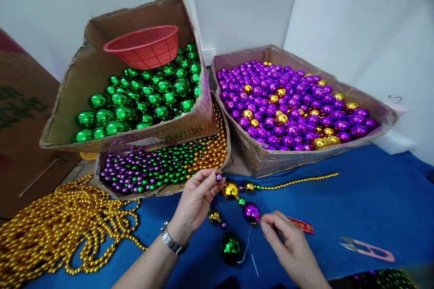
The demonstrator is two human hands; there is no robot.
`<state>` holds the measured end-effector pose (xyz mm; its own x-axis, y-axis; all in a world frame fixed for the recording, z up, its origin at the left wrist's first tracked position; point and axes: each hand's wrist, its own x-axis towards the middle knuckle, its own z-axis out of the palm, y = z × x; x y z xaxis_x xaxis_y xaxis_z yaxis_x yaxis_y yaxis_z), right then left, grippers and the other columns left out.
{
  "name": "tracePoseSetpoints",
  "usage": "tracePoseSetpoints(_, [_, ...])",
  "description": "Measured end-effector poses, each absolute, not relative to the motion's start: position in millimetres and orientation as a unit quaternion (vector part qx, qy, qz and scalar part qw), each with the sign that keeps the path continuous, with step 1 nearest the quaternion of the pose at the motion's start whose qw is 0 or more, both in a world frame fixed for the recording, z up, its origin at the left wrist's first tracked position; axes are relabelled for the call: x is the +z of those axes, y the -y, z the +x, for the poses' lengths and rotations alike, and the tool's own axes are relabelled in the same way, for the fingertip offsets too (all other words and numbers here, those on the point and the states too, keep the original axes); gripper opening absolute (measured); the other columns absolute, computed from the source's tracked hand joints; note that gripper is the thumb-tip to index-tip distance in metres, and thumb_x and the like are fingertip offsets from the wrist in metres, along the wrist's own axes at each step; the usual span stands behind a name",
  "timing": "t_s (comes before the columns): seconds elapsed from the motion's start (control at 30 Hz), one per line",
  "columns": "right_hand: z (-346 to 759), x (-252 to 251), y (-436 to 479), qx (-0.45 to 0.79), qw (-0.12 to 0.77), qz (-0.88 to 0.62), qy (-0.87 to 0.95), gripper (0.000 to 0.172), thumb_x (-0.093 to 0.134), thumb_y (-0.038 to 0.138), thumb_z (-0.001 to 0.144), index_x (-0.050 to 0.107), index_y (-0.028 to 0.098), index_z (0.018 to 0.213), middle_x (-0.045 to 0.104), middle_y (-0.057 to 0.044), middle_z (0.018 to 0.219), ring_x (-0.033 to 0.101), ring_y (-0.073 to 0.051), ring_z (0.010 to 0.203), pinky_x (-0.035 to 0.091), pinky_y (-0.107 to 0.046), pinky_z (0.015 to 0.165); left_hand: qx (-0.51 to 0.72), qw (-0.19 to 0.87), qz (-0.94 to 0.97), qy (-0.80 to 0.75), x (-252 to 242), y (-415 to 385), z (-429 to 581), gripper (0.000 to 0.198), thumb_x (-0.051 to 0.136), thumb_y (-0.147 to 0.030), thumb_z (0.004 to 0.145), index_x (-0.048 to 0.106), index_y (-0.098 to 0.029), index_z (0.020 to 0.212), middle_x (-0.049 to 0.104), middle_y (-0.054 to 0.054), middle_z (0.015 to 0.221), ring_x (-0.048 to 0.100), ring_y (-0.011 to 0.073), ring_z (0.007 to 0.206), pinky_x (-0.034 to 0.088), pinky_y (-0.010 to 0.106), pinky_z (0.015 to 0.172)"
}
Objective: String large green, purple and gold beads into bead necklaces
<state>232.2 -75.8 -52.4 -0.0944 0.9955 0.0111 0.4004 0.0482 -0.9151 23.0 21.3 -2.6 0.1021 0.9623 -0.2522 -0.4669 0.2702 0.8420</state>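
My left hand, with a metal watch on its wrist, pinches a small purple bead at the upper end of a short beaded string. A gold ball, a small green bead and a larger purple ball follow along it. My right hand is closed at the string's lower end, just right of the purple ball; what its fingertips pinch is too small to make out. Below lie a large green ball and white thread. A smaller gold ball is beside my left hand.
Boxes hold green balls, purple and gold balls, and small mixed beads. A red basket rests in the green box. Gold bead strands lie left; pink-handled snips and a red label lie right on blue cloth.
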Motion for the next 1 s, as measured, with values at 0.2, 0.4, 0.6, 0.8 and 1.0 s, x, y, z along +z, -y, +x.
tracePoseSetpoints(0.2, [234,-85,76,0.466,0.418,-0.569,0.533,0.024,0.050,0.041,0.092,0.057,0.020,0.100,0.062,-0.004,0.087,0.063,-0.017,0.080,0.050,-0.026,0.073,0.496,0.632,0.388,-0.451,-12,-16,28,0.026,0.077,-0.018,0.070,0.065,-0.016,0.093,0.066,0.002,0.086,0.061,0.0101,0.075,0.048,0.018,0.068])
tracePoseSetpoints(0.4, [246,-118,83,0.487,0.419,-0.578,0.503,0.033,0.044,0.047,0.093,0.050,0.018,0.105,0.062,-0.005,0.091,0.066,-0.017,0.083,0.055,-0.028,0.075,0.428,0.615,0.485,-0.451,-30,-4,50,0.017,0.075,-0.022,0.071,0.067,-0.016,0.085,0.065,0.005,0.095,0.062,0.0146,0.081,0.050,0.025,0.073])
tracePoseSetpoints(0.6, [271,-127,85,0.408,0.369,-0.608,0.572,0.024,0.045,0.036,0.091,0.058,0.021,0.105,0.066,-0.006,0.089,0.065,-0.021,0.081,0.052,-0.033,0.074,0.389,0.540,0.632,-0.398,-39,0,74,0.008,0.068,-0.023,0.078,0.070,-0.015,0.077,0.065,0.009,0.096,0.063,0.0195,0.089,0.050,0.031,0.078])
tracePoseSetpoints(0.8, [281,-77,73,0.319,0.360,-0.617,0.623,0.027,0.044,0.029,0.093,0.058,0.025,0.117,0.062,-0.007,0.110,0.059,-0.022,0.099,0.045,-0.035,0.087,0.375,0.494,0.722,-0.307,-5,-8,89,0.006,0.064,-0.019,0.082,0.068,-0.014,0.082,0.066,0.007,0.087,0.063,0.0161,0.084,0.049,0.028,0.078])
tracePoseSetpoints(1.0, [269,-51,57,0.268,0.397,-0.550,0.684,0.025,0.045,0.023,0.095,0.059,0.023,0.116,0.062,-0.006,0.110,0.058,-0.019,0.101,0.044,-0.030,0.088,0.423,0.473,0.727,-0.263,42,-18,103,0.004,0.065,-0.016,0.081,0.068,-0.013,0.082,0.067,0.007,0.088,0.064,0.0159,0.084,0.051,0.027,0.075])
